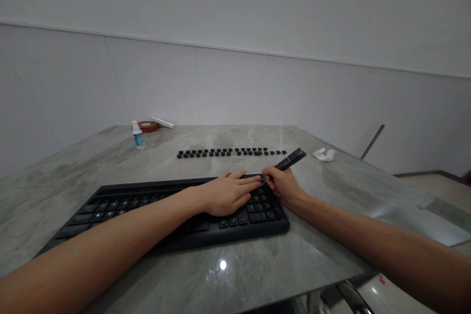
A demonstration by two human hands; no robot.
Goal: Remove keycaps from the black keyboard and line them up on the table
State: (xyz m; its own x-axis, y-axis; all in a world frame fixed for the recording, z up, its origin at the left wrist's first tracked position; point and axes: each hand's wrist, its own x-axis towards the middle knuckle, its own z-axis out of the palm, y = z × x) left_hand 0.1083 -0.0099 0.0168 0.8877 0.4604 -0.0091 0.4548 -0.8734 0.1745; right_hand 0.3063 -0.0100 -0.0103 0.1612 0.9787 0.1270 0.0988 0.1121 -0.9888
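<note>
A black keyboard (121, 206) lies on the grey marble table (257, 265). My left hand (226, 194) rests flat on its right part, fingers stretched out toward the number pad. My right hand (281, 184) sits at the keyboard's far right corner, closed in a pinch on a black flat tool (292, 159). The tool's tip meets the keys just beyond my left fingertips. Behind the keyboard, several loose black keycaps (230, 152) lie in two rows.
A small white bottle with a blue label (139, 136) and a brown tape roll (149, 126) stand at the back left. A crumpled white wipe (324, 154) lies at the back right. The table's edge runs down the right side.
</note>
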